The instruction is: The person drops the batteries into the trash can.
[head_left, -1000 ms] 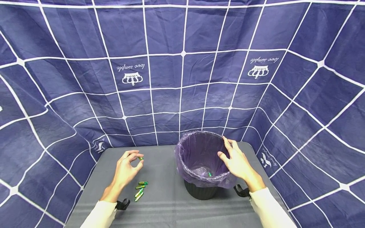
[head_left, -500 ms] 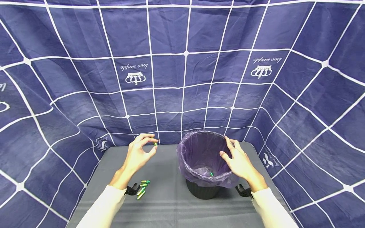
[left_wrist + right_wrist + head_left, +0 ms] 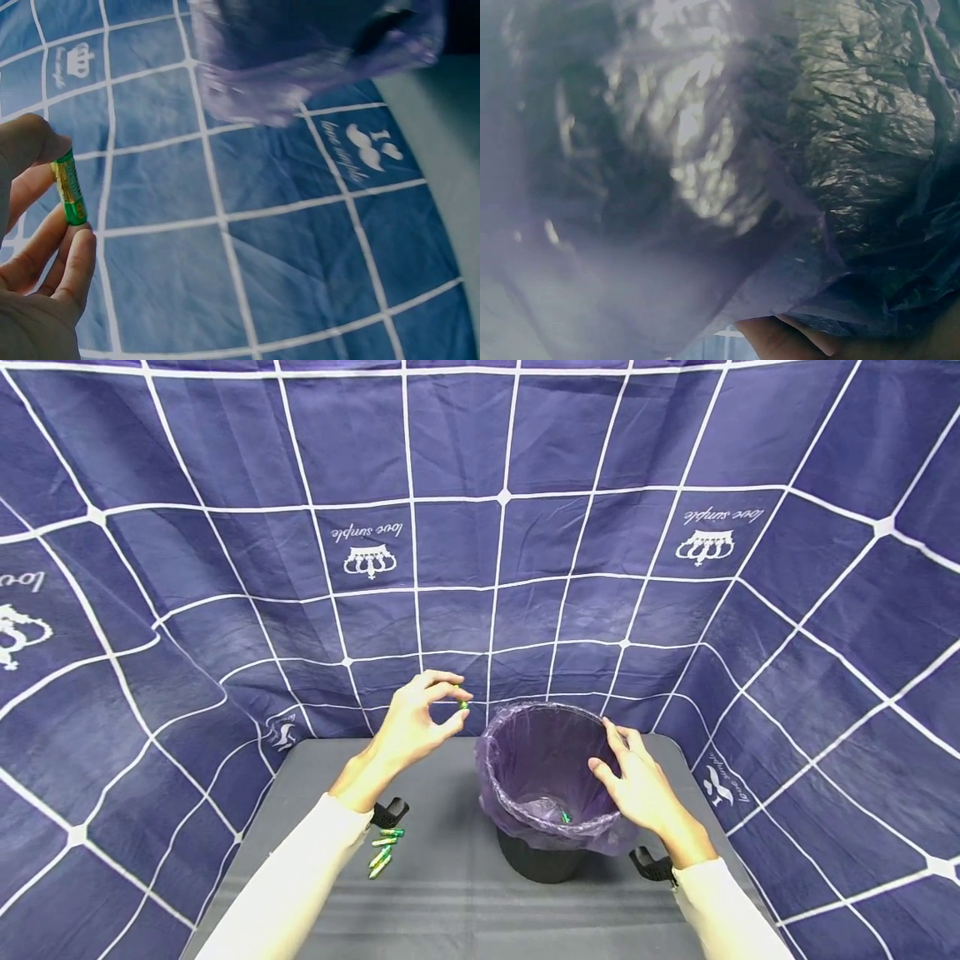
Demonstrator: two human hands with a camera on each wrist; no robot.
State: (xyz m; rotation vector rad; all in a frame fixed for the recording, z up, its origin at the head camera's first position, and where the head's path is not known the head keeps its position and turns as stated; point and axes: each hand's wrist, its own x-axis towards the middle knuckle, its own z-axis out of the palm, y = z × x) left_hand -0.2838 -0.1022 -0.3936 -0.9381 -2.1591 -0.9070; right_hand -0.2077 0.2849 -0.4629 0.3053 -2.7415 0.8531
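Observation:
Between thumb and fingertips, my left hand [image 3: 416, 718] pinches a green and gold battery [image 3: 70, 187], raised left of the bin. The battery stands nearly upright in the left wrist view. A black trash bin [image 3: 543, 858] has a purple plastic bag [image 3: 517, 831] lining it and folded over its rim. My right hand [image 3: 643, 787] holds the bin's right rim, thumb on the opening side and fingers along the edge. In the right wrist view the bag hides most of its fingers [image 3: 780, 337]. A small green battery [image 3: 566, 817] lies inside the bin.
Several green and gold batteries [image 3: 382, 852] lie in a loose group on the grey table [image 3: 442, 910], below the left forearm. Blue cloth [image 3: 450, 543] with white grid lines encloses the back and both sides.
My left hand has risen and moved right toward the bin, carrying the battery. My right hand stays at the bin's rim. The head view has shifted slightly.

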